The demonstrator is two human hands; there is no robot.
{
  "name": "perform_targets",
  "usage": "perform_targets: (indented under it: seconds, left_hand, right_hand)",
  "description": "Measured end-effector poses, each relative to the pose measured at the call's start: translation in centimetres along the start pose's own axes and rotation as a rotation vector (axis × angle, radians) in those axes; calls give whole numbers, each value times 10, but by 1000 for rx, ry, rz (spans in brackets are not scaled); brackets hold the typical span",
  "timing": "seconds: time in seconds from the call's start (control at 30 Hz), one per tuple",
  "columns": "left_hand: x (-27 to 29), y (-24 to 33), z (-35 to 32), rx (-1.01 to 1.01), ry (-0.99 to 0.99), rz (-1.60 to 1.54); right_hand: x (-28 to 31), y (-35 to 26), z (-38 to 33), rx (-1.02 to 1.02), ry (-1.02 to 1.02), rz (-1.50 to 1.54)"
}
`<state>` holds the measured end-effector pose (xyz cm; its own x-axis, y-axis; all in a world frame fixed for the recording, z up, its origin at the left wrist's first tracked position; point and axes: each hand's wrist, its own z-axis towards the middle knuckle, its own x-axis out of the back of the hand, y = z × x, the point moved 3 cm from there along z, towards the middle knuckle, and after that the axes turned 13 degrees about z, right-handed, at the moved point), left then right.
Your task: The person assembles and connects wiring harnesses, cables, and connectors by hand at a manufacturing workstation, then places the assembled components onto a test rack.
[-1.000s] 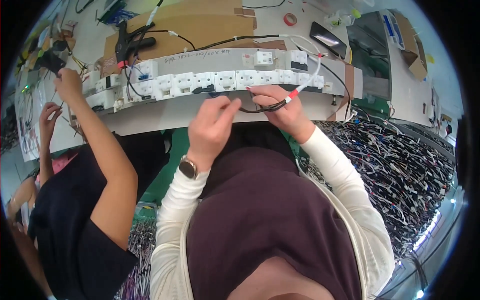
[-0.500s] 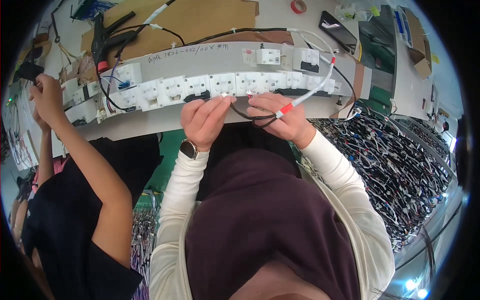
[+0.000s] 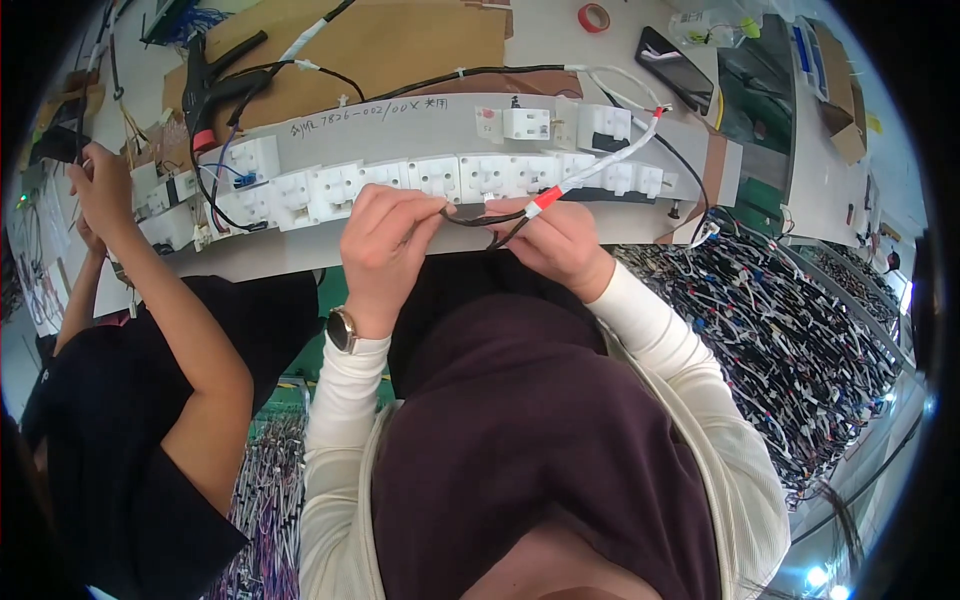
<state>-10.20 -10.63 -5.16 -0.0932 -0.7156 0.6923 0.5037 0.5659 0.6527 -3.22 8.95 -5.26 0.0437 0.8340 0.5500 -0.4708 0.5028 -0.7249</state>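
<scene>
Grey counter (image 3: 400, 130) behind; left grip (image 3: 385, 245) and right grip (image 3: 560, 240) clenched on black cable (image 3: 490, 218), ends hidden under fingers.

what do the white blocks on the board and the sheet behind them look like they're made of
White blocks: likely moulded plastic, smooth and slightly glossy with crisp edges. Brown sheet: probably cardboard, matte, flat tan surface. The left hand and right hand hold a black cable, seemingly rubbery insulation.

Your view is bright and evenly lit from overhead, shadows soft; the desk (image 3: 560, 35) bows near the black rim (strong fisheye), glare glints lower right.
</scene>
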Motion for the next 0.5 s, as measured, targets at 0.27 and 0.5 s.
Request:
perform_targets:
  seconds: [0.27, 0.5]
  left_hand:
    - [12, 1, 22, -79, -253, 84]
    - [17, 8, 55, 15, -485, 247]
  right_hand:
    - [1, 2, 0, -22, 42, -23]
    - [11, 4, 25, -86, -51, 97]
